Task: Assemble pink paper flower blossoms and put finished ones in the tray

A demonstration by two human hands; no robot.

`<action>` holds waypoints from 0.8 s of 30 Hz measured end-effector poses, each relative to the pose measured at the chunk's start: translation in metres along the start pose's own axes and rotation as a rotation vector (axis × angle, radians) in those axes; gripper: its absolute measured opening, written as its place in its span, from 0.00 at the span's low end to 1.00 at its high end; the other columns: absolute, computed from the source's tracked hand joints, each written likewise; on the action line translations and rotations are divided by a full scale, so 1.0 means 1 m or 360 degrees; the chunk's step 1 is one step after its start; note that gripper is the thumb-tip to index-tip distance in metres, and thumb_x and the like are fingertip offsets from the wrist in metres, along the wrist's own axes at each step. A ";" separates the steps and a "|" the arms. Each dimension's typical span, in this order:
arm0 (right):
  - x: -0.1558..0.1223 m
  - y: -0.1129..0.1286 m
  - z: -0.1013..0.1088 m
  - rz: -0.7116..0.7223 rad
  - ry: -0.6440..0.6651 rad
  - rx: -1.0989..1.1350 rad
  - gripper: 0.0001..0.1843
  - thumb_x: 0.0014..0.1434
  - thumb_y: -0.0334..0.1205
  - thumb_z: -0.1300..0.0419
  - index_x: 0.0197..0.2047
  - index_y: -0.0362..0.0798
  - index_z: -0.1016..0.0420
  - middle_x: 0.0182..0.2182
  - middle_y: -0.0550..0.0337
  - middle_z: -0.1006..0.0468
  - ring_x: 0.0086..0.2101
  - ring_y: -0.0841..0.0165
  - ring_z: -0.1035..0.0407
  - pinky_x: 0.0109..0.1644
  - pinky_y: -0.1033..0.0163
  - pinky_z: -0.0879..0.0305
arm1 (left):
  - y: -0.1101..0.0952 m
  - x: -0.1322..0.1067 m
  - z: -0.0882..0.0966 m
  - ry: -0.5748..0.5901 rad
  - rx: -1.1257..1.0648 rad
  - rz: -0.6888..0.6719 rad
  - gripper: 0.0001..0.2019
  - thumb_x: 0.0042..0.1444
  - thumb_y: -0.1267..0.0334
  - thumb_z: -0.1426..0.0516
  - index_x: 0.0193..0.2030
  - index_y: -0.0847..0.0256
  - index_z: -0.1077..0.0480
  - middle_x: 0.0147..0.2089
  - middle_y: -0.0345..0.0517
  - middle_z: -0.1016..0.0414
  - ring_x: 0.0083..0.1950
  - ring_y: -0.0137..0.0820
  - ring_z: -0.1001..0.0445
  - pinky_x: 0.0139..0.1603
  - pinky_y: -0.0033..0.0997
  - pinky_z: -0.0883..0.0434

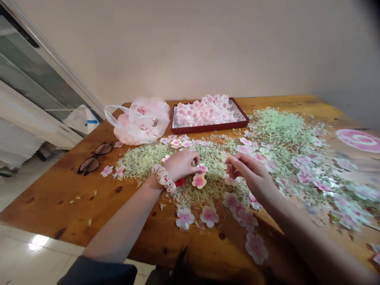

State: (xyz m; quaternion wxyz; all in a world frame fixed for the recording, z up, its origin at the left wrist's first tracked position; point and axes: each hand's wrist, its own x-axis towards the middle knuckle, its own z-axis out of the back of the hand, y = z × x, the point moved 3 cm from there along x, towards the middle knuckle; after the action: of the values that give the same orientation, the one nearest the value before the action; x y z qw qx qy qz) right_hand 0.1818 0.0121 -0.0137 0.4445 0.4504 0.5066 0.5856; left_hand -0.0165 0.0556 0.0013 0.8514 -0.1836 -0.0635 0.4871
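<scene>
My left hand (182, 164), with a floral scrunchie (164, 178) at the wrist, pinches a pink artificial flower (203, 170) between thumb and fingertips. Just below it lies another pink-centred flower (198, 181). A small red object (179, 182) shows partly under the left wrist. To the right, my right hand (247, 168) has its thumb and fingertips pressed together; whatever is in them is too small to make out. Both hands are over a spread heap of pale green stamen-like bits (142, 160). Loose fabric flowers (209, 216) lie on the near side of the heap.
On the wooden table (118, 209), a dark red tray (210, 127) piled with pink flowers stands at the back. A translucent plastic bag (154, 122) and eyeglasses (95, 158) are at left. Green strands (279, 124) and more flowers (305, 174) cover the right, near a pink round sticker (358, 139).
</scene>
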 end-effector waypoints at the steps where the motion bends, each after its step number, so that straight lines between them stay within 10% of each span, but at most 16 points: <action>1: 0.000 -0.001 0.000 -0.0003 0.0001 -0.0020 0.14 0.63 0.48 0.46 0.33 0.47 0.30 0.26 0.62 0.28 0.25 0.75 0.35 0.30 0.67 0.38 | 0.000 0.000 0.001 -0.0028 -0.0088 0.0008 0.13 0.51 0.53 0.39 0.30 0.62 0.32 0.35 0.45 0.27 0.38 0.34 0.30 0.36 0.32 0.36; 10: -0.006 0.010 -0.012 0.0021 0.0198 -0.0294 0.13 0.62 0.49 0.45 0.43 0.50 0.29 0.32 0.60 0.27 0.30 0.71 0.34 0.32 0.67 0.37 | -0.032 -0.030 -0.009 -0.0119 -0.1420 0.0208 0.12 0.51 0.54 0.39 0.33 0.62 0.30 0.31 0.45 0.24 0.28 0.28 0.28 0.30 0.28 0.31; 24: -0.008 -0.007 -0.021 -0.0168 0.0418 -0.0265 0.13 0.58 0.50 0.41 0.38 0.51 0.22 0.28 0.60 0.23 0.28 0.69 0.31 0.29 0.66 0.36 | -0.043 -0.036 -0.013 -0.0405 -0.0572 0.0031 0.13 0.63 0.59 0.50 0.33 0.61 0.27 0.26 0.41 0.25 0.26 0.26 0.29 0.30 0.26 0.34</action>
State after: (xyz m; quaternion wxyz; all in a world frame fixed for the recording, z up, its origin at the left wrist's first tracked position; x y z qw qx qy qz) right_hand 0.1635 0.0011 -0.0230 0.4404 0.3043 0.5330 0.6553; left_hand 0.0031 0.0017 0.0075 0.7854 -0.2701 -0.2544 0.4955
